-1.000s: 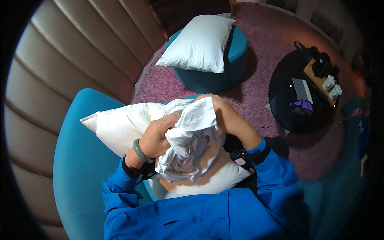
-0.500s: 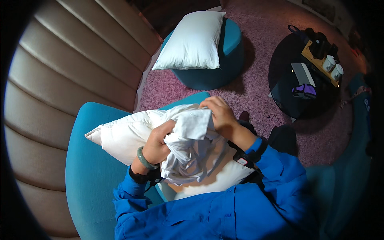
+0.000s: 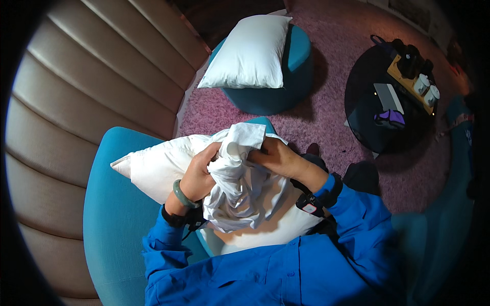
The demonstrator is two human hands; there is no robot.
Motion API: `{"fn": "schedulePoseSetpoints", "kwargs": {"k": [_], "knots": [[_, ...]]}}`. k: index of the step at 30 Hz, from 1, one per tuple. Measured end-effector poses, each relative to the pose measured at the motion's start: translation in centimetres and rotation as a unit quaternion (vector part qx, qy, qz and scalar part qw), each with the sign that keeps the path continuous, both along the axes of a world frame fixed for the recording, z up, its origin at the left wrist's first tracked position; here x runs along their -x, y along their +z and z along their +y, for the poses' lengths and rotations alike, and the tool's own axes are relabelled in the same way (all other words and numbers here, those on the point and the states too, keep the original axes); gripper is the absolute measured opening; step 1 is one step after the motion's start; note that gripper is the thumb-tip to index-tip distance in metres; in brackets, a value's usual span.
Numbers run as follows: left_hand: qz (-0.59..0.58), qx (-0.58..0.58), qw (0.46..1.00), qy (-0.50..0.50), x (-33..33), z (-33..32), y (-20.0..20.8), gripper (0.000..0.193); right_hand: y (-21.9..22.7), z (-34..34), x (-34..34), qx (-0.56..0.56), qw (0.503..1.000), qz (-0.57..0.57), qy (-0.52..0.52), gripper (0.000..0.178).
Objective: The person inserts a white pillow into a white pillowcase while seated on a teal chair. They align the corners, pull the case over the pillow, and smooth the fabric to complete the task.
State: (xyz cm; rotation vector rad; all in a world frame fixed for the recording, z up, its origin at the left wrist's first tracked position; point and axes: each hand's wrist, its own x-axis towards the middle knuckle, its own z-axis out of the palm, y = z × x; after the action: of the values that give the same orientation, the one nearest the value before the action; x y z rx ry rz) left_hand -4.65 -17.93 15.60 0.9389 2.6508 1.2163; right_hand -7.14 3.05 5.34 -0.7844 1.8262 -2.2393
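Pillow [image 3: 153, 166] lies with its long axis running from left hand [image 3: 198, 176] outward-left. Left hand and right hand [image 3: 279, 158] clench the bunched, wrinkled white pillowcase [image 3: 240, 188] between them.

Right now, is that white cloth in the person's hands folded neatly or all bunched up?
Bunched up. The white cloth hangs in crumpled gathers between the left hand and right hand, over the pillow on the lap.

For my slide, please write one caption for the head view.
Both hands, left hand and right hand, grip a bunched white pillowcase over a white pillow on a blue chair.
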Motion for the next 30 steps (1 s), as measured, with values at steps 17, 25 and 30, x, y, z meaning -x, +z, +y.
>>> {"fn": "schedulePoseSetpoints", "kwargs": {"k": [17,25,30], "knots": [[0.137,0.193,0.97,0.057,-3.0,-2.1,4.3,0.033,1.1,0.5,-0.9,0.132,0.977,-0.163,0.038,0.03],[0.161,0.221,0.962,-0.004,-0.1,-3.2,2.9,0.05,1.5,-0.6,-0.7,0.147,0.976,-0.157,0.041,0.03],[0.138,0.269,0.953,-0.017,1.1,-2.3,1.7,0.067,0.9,-0.2,-1.4,0.078,0.992,-0.097,-0.009,0.029]]}}
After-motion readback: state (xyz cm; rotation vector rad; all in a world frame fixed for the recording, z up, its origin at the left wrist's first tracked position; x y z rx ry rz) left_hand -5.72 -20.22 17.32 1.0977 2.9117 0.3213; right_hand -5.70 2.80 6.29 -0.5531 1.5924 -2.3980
